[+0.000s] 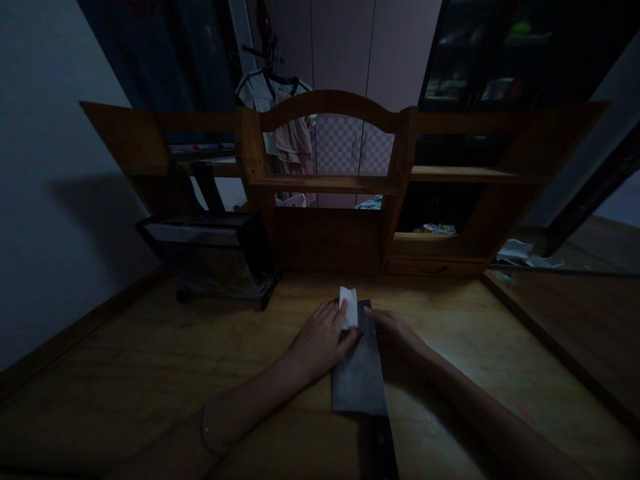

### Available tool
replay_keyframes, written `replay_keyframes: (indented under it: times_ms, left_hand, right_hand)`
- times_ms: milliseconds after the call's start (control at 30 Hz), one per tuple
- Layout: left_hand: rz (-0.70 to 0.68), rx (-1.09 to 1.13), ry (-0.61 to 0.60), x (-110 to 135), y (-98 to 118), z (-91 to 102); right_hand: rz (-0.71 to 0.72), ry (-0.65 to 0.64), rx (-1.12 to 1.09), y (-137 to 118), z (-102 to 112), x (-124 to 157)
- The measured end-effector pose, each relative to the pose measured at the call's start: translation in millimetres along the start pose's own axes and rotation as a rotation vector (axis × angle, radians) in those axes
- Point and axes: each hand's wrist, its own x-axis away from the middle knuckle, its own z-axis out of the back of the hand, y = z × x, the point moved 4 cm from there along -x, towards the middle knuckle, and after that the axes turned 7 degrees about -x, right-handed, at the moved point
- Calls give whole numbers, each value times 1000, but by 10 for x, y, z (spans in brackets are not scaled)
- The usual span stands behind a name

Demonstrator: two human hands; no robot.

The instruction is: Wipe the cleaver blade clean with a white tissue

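A cleaver [357, 380] with a broad grey blade and a black handle points away from me over the wooden table, its handle toward my body. My left hand [320, 333] is closed on a folded white tissue [349, 310], which it presses to the far left part of the blade. The left thumb lies across the blade's face. At the far right corner of the blade, my right hand [393, 327] grips the edge with a fingertip on top; its other fingers are partly hidden.
A black knife holder [210, 257] with two dark handles sticking up stands at the back left. Behind the table [200, 373] rises a wooden shelf unit [327, 233] with a small drawer [437, 268] at right. The room is dim.
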Motion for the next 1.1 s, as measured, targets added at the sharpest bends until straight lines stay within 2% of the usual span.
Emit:
replay_keyframes:
  times_ms: [100, 300, 567, 767, 967, 1100]
  left_hand:
    - [-9, 10, -5, -2, -9, -1]
    - [-38, 21, -22, -3, -21, -9]
    - [-50, 32, -30, 3, -33, 20]
    - [-51, 21, -47, 2, -46, 1]
    - [-57, 54, -43, -5, -30, 4]
    - [-46, 40, -14, -12, -27, 51]
  right_hand:
    - [11, 23, 68, -34, 13, 4]
    - [113, -23, 257, -172, -63, 41]
    - [120, -14, 283, -202, -104, 46]
    - [109, -39, 233, -156, -89, 29]
    - [-4, 59, 79, -133, -58, 47]
    - [-7, 30, 17, -113, -54, 32]
